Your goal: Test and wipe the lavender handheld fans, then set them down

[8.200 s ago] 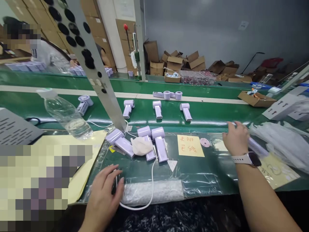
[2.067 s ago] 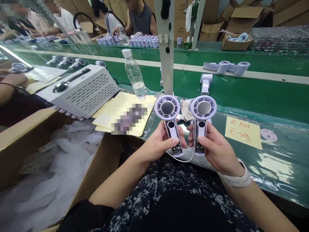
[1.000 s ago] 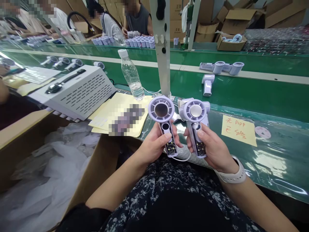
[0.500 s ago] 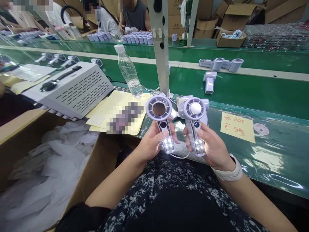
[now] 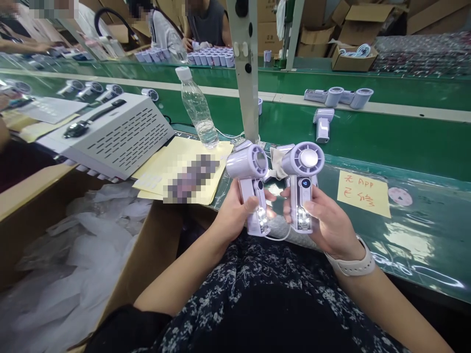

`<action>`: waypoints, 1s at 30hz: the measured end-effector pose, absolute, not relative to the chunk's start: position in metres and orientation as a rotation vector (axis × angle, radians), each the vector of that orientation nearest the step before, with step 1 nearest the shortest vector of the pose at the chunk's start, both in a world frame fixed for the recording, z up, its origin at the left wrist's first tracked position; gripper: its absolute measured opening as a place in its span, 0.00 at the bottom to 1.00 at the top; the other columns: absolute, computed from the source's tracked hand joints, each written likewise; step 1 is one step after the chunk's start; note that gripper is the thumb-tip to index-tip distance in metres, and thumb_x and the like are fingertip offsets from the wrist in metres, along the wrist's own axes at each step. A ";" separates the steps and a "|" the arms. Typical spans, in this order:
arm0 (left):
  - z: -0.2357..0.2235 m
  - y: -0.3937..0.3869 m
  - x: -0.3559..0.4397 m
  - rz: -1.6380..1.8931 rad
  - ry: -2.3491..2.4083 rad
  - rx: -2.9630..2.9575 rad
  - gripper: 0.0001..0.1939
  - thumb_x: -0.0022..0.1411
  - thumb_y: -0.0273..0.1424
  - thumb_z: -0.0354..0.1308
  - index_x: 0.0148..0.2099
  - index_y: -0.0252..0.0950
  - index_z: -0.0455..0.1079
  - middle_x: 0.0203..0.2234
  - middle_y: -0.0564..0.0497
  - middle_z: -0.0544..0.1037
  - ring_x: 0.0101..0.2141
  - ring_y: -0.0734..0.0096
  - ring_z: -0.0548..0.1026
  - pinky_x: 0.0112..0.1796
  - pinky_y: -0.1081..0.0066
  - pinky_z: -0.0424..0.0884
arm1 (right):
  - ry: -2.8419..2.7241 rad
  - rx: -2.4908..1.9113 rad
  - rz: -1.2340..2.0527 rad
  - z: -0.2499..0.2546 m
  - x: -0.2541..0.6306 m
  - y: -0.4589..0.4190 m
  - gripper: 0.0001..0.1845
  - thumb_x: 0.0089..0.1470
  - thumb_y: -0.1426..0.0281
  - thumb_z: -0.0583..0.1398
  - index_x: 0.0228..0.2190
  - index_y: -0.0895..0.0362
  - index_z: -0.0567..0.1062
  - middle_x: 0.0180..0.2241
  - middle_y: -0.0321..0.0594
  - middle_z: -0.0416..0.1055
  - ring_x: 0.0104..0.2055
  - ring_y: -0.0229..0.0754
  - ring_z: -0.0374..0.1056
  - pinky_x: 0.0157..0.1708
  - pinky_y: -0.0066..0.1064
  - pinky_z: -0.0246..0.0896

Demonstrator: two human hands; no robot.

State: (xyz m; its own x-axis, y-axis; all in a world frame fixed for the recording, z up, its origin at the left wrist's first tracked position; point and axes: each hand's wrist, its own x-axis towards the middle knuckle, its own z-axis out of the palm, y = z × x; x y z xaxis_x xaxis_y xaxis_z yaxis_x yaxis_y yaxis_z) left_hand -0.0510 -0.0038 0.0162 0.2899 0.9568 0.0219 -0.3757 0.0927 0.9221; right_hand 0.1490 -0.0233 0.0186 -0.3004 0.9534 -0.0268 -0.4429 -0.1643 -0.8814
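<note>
My left hand (image 5: 235,211) is closed around the handle of a lilac handheld fan (image 5: 245,164), its head turned toward the right. Its thumb lies on the front of the handle, beside bright lights. In my right hand (image 5: 329,218) is a second lilac handheld fan (image 5: 302,158), held upright, with its silver centre facing me. A small round display glows on that handle above several white lights, and my right thumb rests just below the display. Behind the two fans, more lilac fan parts and a pale cloth (image 5: 278,163) lie partly hidden on the table.
Left stand a half-full plastic bottle (image 5: 198,110), a grey vented metal box (image 5: 125,132) and yellow papers (image 5: 154,171). An open carton (image 5: 128,274) holds plastic bags. A metal post (image 5: 246,73) rises ahead. Fans (image 5: 324,125) lie on the green conveyor; a yellow note (image 5: 363,192) lies right.
The left fan has swung its head to the right, showing its side. The right fan has tilted and shifted slightly right, and its display symbol has changed. Both hands keep their hold.
</note>
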 end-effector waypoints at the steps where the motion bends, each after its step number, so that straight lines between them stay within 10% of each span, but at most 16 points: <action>1: 0.016 -0.004 -0.051 1.136 0.733 0.991 0.32 0.59 0.55 0.64 0.51 0.39 0.56 0.33 0.49 0.81 0.23 0.65 0.80 0.20 0.71 0.73 | -0.988 -0.759 1.682 0.019 0.149 -0.023 0.15 0.57 0.62 0.66 0.44 0.56 0.76 0.32 0.40 0.76 0.30 0.39 0.70 0.29 0.30 0.66; 8: 0.018 -0.004 -0.050 1.051 0.600 0.898 0.23 0.64 0.44 0.60 0.51 0.39 0.54 0.39 0.44 0.84 0.29 0.58 0.84 0.27 0.66 0.77 | -0.738 -0.855 1.617 0.010 0.150 -0.018 0.14 0.57 0.58 0.66 0.38 0.54 0.77 0.35 0.39 0.77 0.26 0.38 0.70 0.24 0.30 0.69; 17: 0.029 -0.017 -0.058 0.918 0.519 0.934 0.23 0.66 0.42 0.62 0.56 0.45 0.55 0.45 0.45 0.82 0.40 0.49 0.85 0.40 0.53 0.81 | -0.725 -0.747 1.811 0.030 0.147 -0.036 0.19 0.55 0.52 0.69 0.42 0.51 0.83 0.44 0.45 0.83 0.43 0.53 0.79 0.41 0.46 0.80; 30: 0.028 -0.015 -0.047 0.942 0.654 0.877 0.35 0.45 0.40 0.79 0.51 0.36 0.68 0.33 0.53 0.74 0.31 0.72 0.76 0.35 0.71 0.75 | -0.676 -0.787 1.788 0.040 0.139 -0.028 0.17 0.62 0.58 0.55 0.29 0.55 0.76 0.29 0.41 0.71 0.29 0.41 0.68 0.32 0.35 0.72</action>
State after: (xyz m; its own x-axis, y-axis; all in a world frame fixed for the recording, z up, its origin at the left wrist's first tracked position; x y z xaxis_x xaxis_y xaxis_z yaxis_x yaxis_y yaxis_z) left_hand -0.0466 -0.0147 0.0280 0.4489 0.8875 -0.1036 -0.4068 0.3062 0.8607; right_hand 0.1387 -0.0275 0.0395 -0.2622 0.9443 -0.1986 -0.5768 -0.3184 -0.7523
